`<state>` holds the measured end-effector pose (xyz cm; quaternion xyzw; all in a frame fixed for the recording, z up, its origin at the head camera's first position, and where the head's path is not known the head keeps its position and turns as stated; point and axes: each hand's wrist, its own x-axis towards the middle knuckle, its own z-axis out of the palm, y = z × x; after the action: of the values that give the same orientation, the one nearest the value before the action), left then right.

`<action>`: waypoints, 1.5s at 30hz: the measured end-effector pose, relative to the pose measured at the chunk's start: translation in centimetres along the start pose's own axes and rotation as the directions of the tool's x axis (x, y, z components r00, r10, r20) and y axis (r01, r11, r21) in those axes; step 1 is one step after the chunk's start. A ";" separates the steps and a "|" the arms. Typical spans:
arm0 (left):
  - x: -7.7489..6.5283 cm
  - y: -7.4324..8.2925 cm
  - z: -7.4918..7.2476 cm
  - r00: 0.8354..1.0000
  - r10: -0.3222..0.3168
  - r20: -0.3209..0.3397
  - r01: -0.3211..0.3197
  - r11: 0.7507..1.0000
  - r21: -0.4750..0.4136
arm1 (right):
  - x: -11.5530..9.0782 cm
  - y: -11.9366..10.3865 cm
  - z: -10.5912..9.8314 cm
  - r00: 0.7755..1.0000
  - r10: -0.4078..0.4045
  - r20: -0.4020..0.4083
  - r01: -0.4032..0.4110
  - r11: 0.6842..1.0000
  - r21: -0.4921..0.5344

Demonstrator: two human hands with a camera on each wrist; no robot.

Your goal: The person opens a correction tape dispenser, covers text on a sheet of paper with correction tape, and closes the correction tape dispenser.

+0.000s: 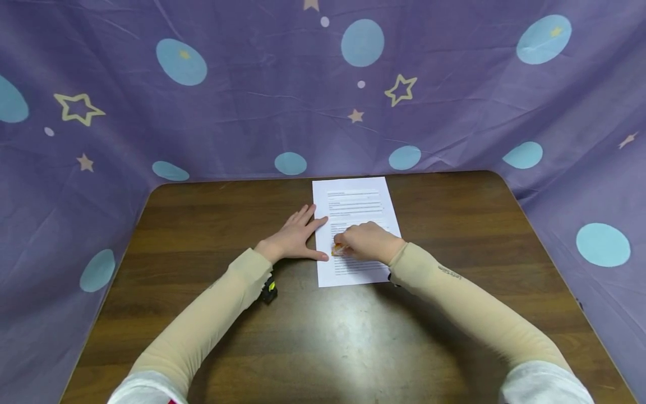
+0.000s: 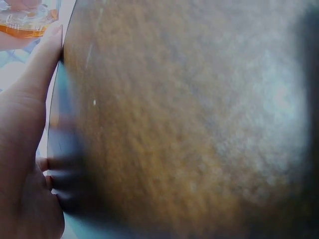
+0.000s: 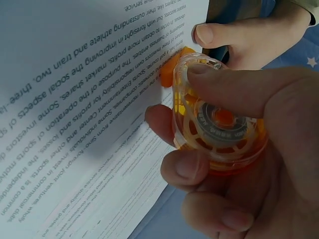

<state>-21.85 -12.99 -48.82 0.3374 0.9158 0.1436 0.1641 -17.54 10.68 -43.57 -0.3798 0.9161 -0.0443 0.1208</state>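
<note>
A printed sheet of paper (image 1: 353,193) lies on the wooden table, covered in lines of text. My right hand (image 1: 370,241) grips a clear and orange correction tape (image 3: 219,117) between thumb and curled fingers. Its orange tip (image 3: 172,67) is at the printed lines, on the left part of the sheet; whether it touches cannot be made out. With fingers spread, my left hand (image 1: 292,235) rests at the sheet's left edge, thumb and index fingertip on the paper. In the left wrist view the thumb (image 2: 42,64) lies close to the correction tape.
The brown wooden table (image 1: 212,224) runs out to both sides and in front of the sheet. Behind it hangs a purple curtain (image 1: 242,112) with stars and blue dots. A black wrist device (image 1: 269,289) sits under the left wrist.
</note>
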 end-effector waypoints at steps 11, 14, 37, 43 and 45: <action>0.0 0.0 0.0 1.000 0.005 -0.008 -0.005 1.000 0.000 | -0.2 -0.2 -0.1 1.000 0.030 -0.005 -0.030 0.999 -0.018; 0.1 0.0 0.0 1.000 0.002 -0.002 -0.002 1.000 0.006 | -0.4 0.0 -0.2 0.999 0.038 -0.008 -0.038 0.999 -0.015; 0.3 -0.3 0.2 1.000 0.005 0.005 -0.005 1.000 -0.002 | -0.9 0.9 0.5 0.999 -0.008 -0.032 0.008 1.000 0.011; 0.2 -0.3 0.4 1.000 0.006 -0.006 -0.006 1.000 0.024 | -0.8 0.7 0.6 0.999 -0.004 -0.049 0.004 1.000 0.002; 0.1 -0.2 0.4 1.000 0.008 -0.012 -0.008 1.000 0.030 | -0.7 0.6 0.5 0.999 -0.002 -0.047 0.003 1.000 0.003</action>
<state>-21.94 -13.02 -49.28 0.3424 0.9175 0.1327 0.1530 -17.30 11.59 -44.05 -0.3797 0.9181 -0.0549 0.0996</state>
